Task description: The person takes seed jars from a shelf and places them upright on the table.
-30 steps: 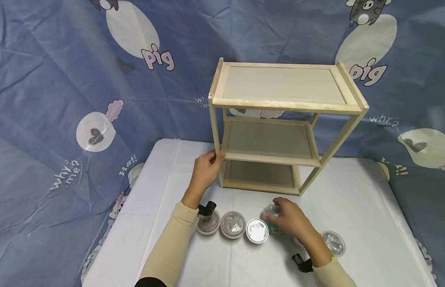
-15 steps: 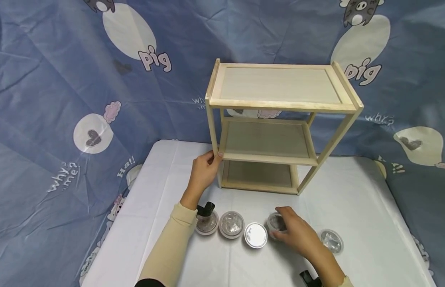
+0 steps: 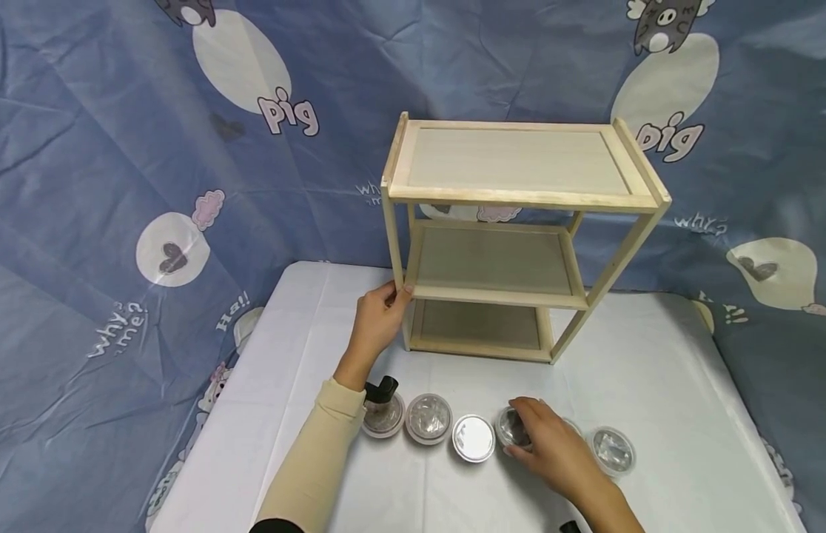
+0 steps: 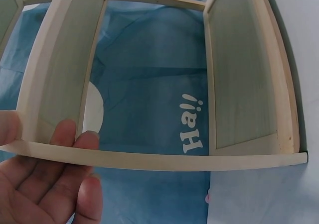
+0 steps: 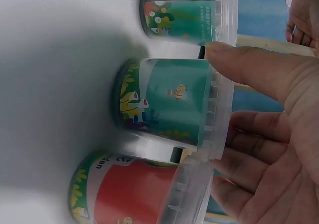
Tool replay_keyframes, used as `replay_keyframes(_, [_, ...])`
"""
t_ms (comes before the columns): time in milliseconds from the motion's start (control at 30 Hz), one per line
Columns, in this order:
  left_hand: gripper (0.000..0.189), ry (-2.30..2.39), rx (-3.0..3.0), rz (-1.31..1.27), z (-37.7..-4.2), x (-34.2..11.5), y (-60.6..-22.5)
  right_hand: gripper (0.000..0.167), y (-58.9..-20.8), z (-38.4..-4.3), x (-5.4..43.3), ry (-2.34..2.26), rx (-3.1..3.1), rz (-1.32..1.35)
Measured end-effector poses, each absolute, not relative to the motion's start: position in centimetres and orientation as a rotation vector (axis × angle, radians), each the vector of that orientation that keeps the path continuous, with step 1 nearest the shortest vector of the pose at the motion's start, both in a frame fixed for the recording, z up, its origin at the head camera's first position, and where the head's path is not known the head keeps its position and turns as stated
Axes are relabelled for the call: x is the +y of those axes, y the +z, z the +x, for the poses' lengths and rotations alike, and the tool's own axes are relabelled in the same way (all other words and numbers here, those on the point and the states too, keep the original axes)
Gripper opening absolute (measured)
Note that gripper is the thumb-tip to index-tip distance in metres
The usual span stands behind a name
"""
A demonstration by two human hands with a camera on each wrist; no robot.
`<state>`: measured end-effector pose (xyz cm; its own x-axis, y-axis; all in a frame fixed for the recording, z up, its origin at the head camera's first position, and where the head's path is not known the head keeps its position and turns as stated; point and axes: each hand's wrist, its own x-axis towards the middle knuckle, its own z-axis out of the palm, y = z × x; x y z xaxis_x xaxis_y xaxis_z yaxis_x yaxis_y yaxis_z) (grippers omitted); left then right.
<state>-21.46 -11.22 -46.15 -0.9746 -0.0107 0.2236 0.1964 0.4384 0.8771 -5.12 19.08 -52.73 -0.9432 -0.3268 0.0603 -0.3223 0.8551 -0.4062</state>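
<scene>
My left hand (image 3: 378,320) grips the left front post of a three-tier wooden shelf (image 3: 519,159), by the middle tier's corner. In the left wrist view, fingers curl round that post (image 4: 199,162). My right hand (image 3: 553,451) holds a clear-lidded plastic tub (image 3: 511,428) by its rim on the white table. The right wrist view shows this tub's green label with a bee (image 5: 169,99); the thumb lies against its lid edge. Another green-labelled tub (image 5: 177,15) and a red-labelled tub (image 5: 134,191) stand on either side of it.
Left of the held tub stand a white-topped tub (image 3: 474,438) and two clear-lidded tubs, one being this tub (image 3: 429,419). To the right is another lidded tub (image 3: 613,451), with one more partly behind my hand. Blue patterned cloth (image 3: 333,185) hangs behind the shelf.
My right hand has brought the held tub back toward me, from ahead of the row into line with the other tubs. The left hand keeps its grip on the shelf post.
</scene>
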Motion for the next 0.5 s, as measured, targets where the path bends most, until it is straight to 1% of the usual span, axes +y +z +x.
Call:
replay_keyframes(400, [0.036, -1.523, -2.499, -0.170, -21.30, -11.12, -46.13, 0.074, -53.23, -4.41, 19.02, -0.727, 3.038, -0.475])
replay_keyframes(500, [0.036, -1.489, -2.541, -0.175, -21.35, -11.37, -45.92, 0.077, -53.42, -4.40, 19.13, -0.730, 3.064, -0.521])
